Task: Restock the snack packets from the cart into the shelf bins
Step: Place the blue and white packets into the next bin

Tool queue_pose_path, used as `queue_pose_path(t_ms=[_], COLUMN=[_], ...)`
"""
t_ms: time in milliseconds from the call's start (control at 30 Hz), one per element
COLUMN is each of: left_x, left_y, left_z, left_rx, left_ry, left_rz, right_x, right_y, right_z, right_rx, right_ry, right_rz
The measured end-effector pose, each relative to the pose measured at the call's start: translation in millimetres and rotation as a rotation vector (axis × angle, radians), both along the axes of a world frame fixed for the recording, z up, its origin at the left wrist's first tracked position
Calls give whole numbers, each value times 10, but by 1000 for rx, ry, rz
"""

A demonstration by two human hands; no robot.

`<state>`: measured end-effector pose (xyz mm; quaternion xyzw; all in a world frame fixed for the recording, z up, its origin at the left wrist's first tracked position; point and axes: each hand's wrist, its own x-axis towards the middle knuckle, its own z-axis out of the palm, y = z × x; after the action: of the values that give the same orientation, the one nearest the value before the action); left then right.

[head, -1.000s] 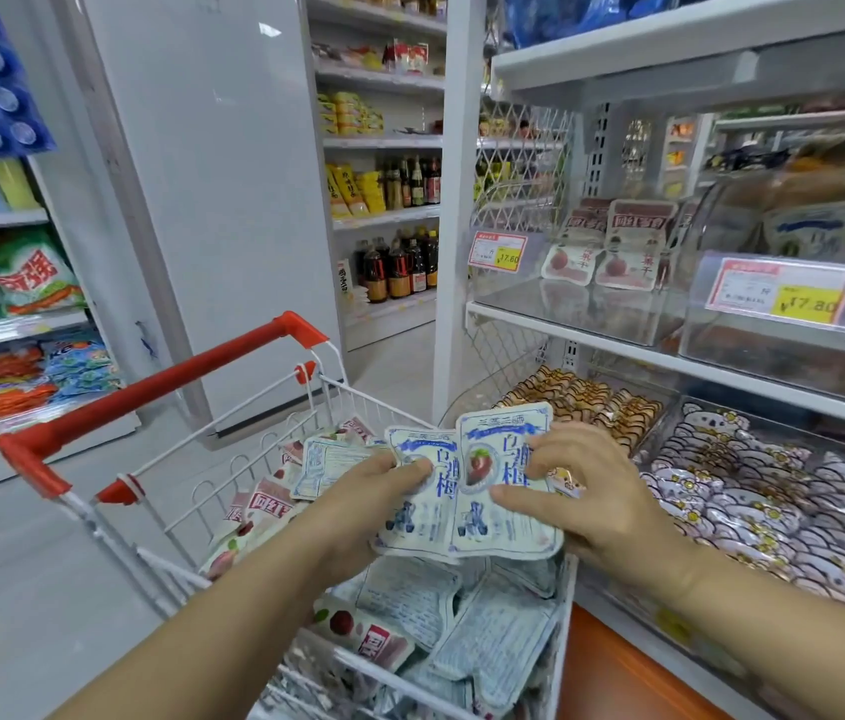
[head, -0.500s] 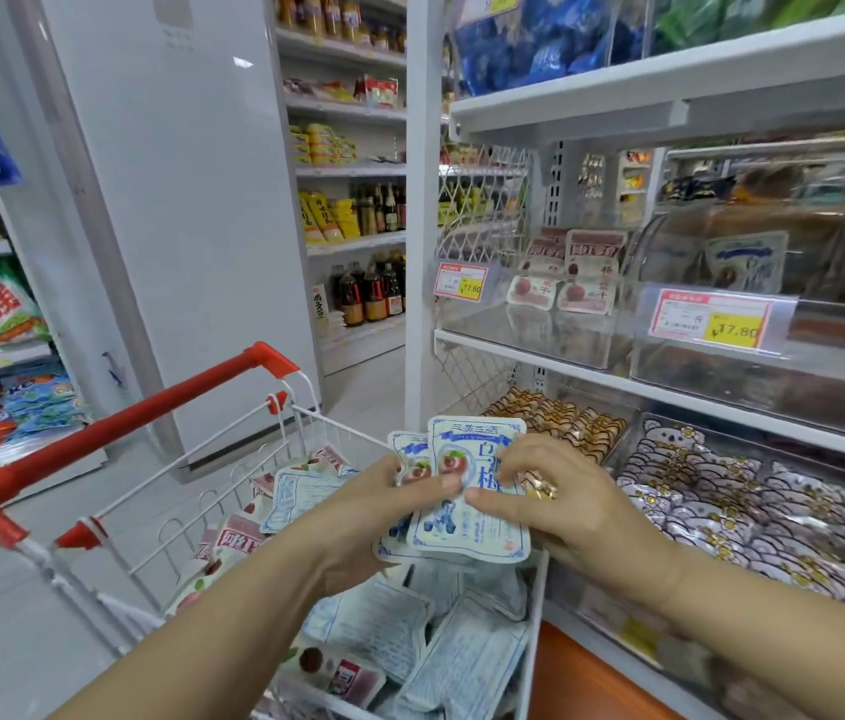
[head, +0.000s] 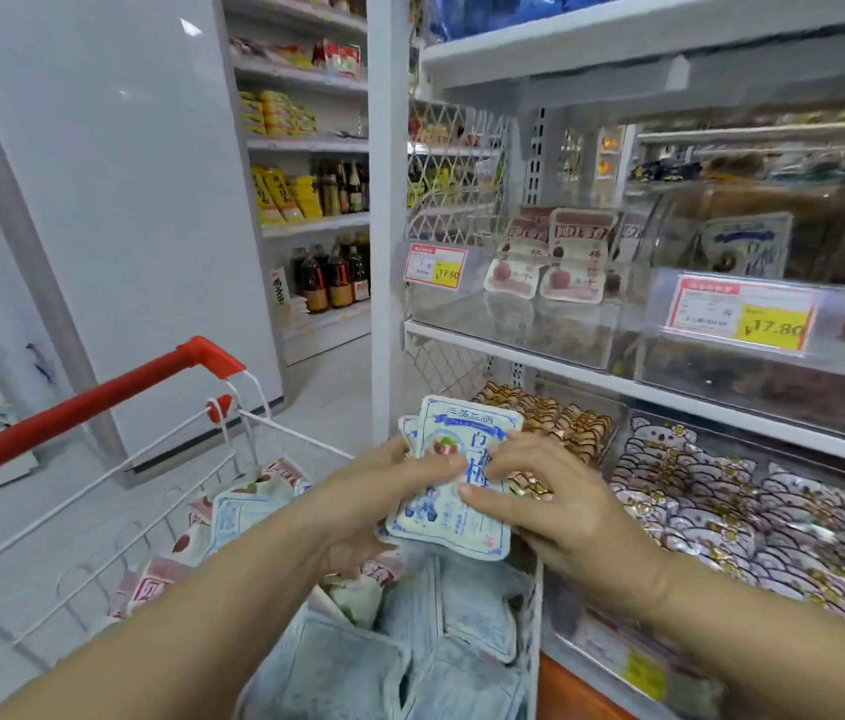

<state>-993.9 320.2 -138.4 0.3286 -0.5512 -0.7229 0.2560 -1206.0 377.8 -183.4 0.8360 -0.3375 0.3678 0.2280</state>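
Small stack of blue-and-white snack packets [head: 454, 491] held upright between both hands, above front corner of cart [head: 98, 402]. Left hand [head: 368, 496] curled round stack's left edge, thumb laid across front packet. Right hand [head: 566, 511] clamped on right edge, thumb pressed on face. More packets [head: 410, 646] heaped in cart directly beneath. Stack just beside gold-wrapped sweets [head: 560, 423] on lower shelf. Clear upper bin [head: 514, 335] seen above, well apart.
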Motion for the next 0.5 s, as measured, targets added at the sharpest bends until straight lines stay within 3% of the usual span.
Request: queue_pose_path(t_ms=[100,200,267,333,400,500], left_x=[65,146,189,210,196,135], left_y=[-312,-548,-630,-680,-704,-717], left_z=[-49,-8,69,145,233,357], left_rx=[-81,-256,-374,-430,-462,-531], left_ry=[-101,-216,-291,-309,-293,-275], left_rz=[27,-27,-98,-153,-206,-280], right_x=[20,107,130,112,97,137], right_y=[-209,-368,-472,-551,-575,-521], right_z=[4,64,164,311,436,568], right_rx=[151,350,584,927,1137,1161], right_ry=[-70,-401,-583,-761,-817,-787], right_rz=[19,-109,-181,-109,6,29])
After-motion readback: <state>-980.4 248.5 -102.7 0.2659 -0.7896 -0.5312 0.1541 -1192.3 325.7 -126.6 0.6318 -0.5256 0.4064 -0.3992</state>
